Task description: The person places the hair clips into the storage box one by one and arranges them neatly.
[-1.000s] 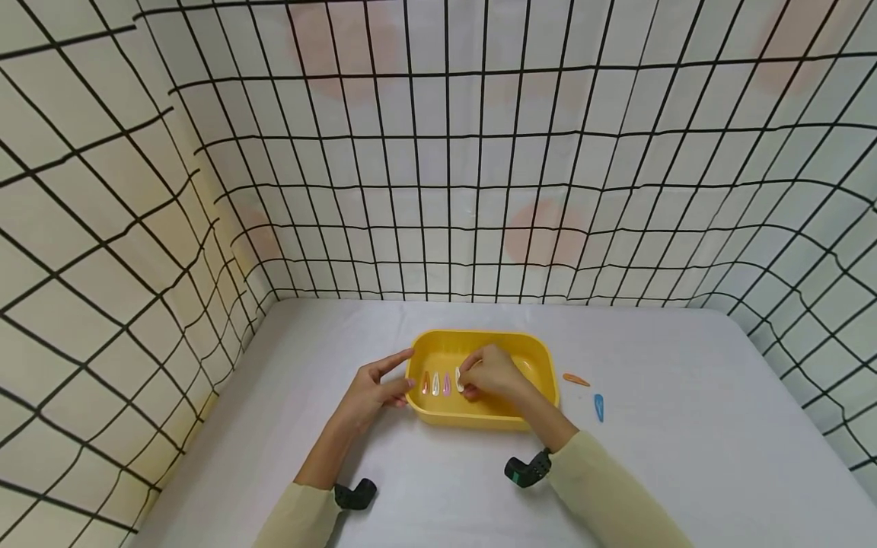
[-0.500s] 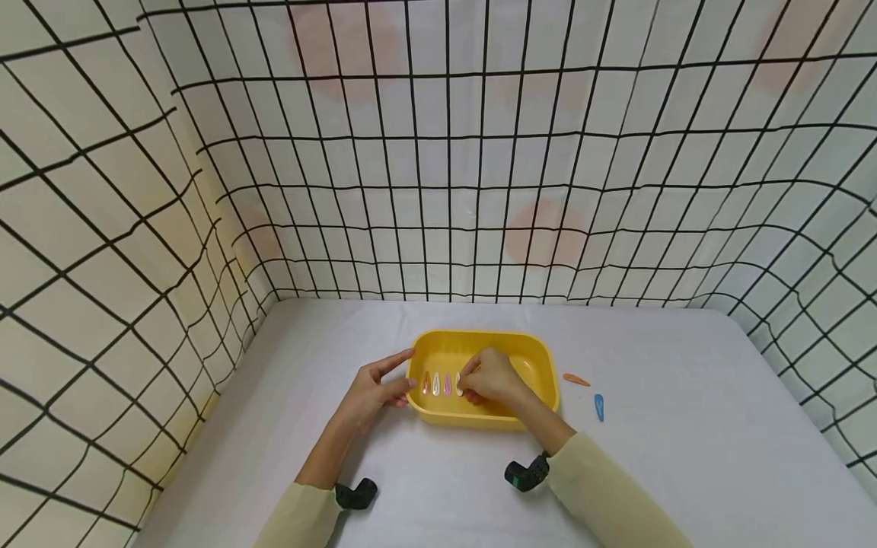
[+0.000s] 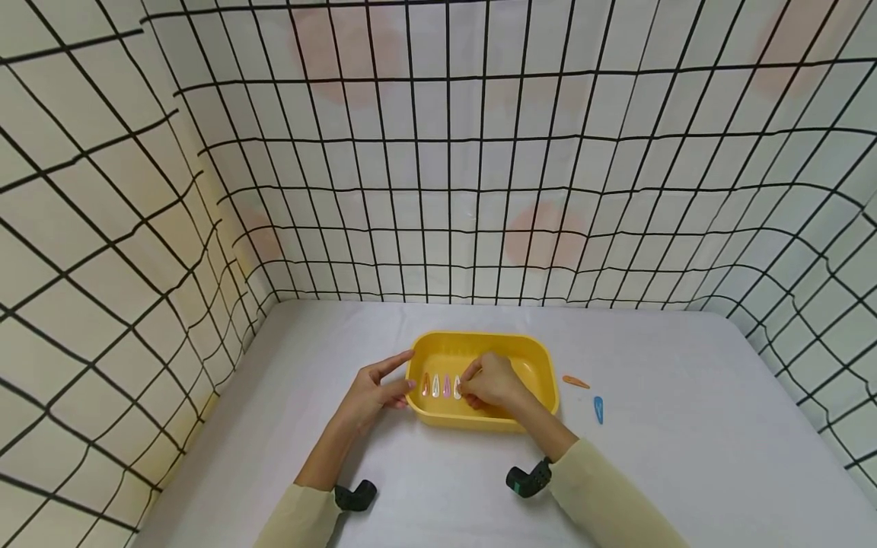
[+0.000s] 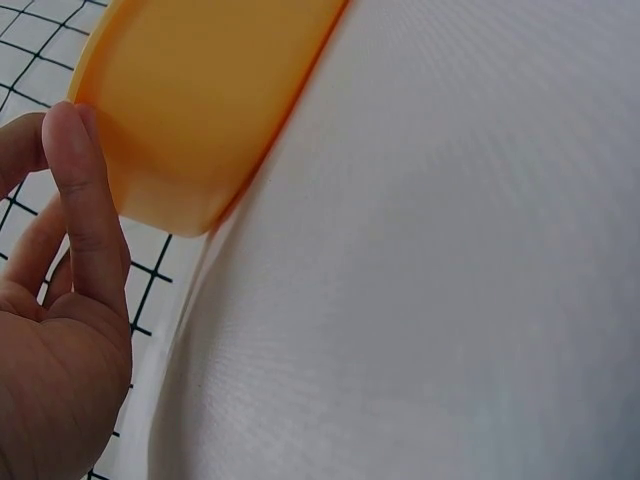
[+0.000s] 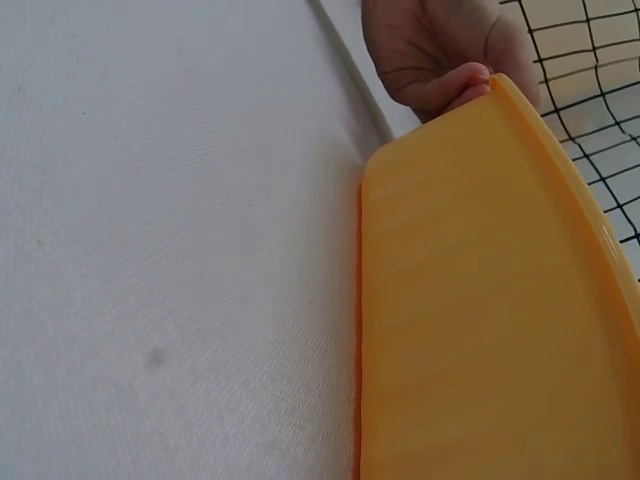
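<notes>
In the head view a yellow tray [image 3: 459, 420] stands on the white table. Inside, side by side, lie an orange hair clip [image 3: 425, 384], a white hair clip [image 3: 435, 386] and a pink hair clip [image 3: 447, 386]. To their right, my right hand [image 3: 495, 382] pinches another whitish hair clip [image 3: 457, 387] low over the tray floor, its fingers partly covering it. My left hand [image 3: 368, 394] grips the tray's left end, thumb on the rim. The left wrist view shows the left thumb [image 4: 88, 200] against the tray wall [image 4: 190, 130]; in the right wrist view the tray wall [image 5: 480, 300] hides the right hand.
Right of the tray, on the tabletop [image 3: 685, 426], lie an orange hair clip [image 3: 575, 381] and a blue hair clip [image 3: 599, 409]. Black netting [image 3: 448, 190] over white cloth stands behind and at both sides. Each wrist wears a small black camera [image 3: 356, 496].
The right hand has shifted very slightly toward the person and left, with the whitish hair clip at its fingertips. The left hand and the tray look unchanged.
</notes>
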Available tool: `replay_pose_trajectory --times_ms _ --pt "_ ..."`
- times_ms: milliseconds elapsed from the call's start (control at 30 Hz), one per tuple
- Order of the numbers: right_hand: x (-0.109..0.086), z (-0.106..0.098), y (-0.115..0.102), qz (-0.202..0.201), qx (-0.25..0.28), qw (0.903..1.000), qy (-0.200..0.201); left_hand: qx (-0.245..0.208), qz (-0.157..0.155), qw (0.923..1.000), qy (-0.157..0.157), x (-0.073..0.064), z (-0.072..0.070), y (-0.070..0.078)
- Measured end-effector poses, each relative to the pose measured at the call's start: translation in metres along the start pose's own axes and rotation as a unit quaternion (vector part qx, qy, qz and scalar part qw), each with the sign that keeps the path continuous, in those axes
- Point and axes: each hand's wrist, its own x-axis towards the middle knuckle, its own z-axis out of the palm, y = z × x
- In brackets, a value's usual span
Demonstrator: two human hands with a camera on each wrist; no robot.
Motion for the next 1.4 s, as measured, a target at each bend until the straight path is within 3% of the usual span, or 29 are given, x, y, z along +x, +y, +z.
replay_pose_trajectory --times_ms 300,567,1133,1400 --pt "-0.003 -0.011 0.004 0.002 0.032 0.9994 0.01 0.008 0.005 0.9999 0.005 0.0 0.001 0.0" --pt "-0.01 -0.023 0.008 -0.009 0.015 0.9997 0.017 0.007 0.003 1.0 0.0 -0.002 0.0 0.0" --pt "-0.038 -0.081 0.005 -0.086 -0.02 0.995 0.047 0.013 0.001 0.9999 0.006 -0.003 0.0 0.0" --pt "-0.047 -0.105 0.012 -0.09 0.011 0.9948 0.047 0.012 -0.003 0.9999 0.002 -0.002 0.001 -0.001"
